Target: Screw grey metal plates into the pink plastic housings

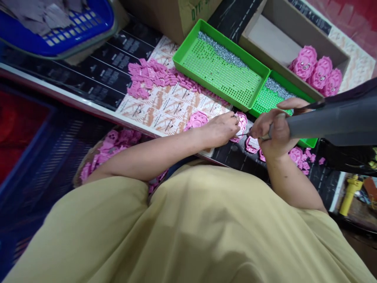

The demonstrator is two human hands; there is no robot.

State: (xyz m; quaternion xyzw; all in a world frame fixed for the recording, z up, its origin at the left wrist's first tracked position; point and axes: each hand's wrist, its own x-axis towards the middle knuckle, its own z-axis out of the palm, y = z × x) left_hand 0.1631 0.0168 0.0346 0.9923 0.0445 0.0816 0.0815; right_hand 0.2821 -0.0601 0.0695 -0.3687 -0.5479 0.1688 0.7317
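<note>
My left hand (220, 129) is closed on a pink plastic casing (242, 122) at the table's near edge, its fingertips partly hiding it. My right hand (276, 131) is wrapped around the front of a grey electric screwdriver (332, 122), held almost level. Its thin bit points left and reaches the casing; whether it sits in a screw is too small to tell. Left of my fingers lies a second pink casing (196, 120). Below the screwdriver's tip sits a pink and whitish piece (252, 145).
Green perforated trays (188, 67) of small silvery screws stand behind my hands. A cardboard box (332, 51) holds assembled pink pieces. Loose pink parts (147, 76) are heaped at left, beneath a blue basket (110, 19). A yellow-handled tool (350, 194) lies at far right.
</note>
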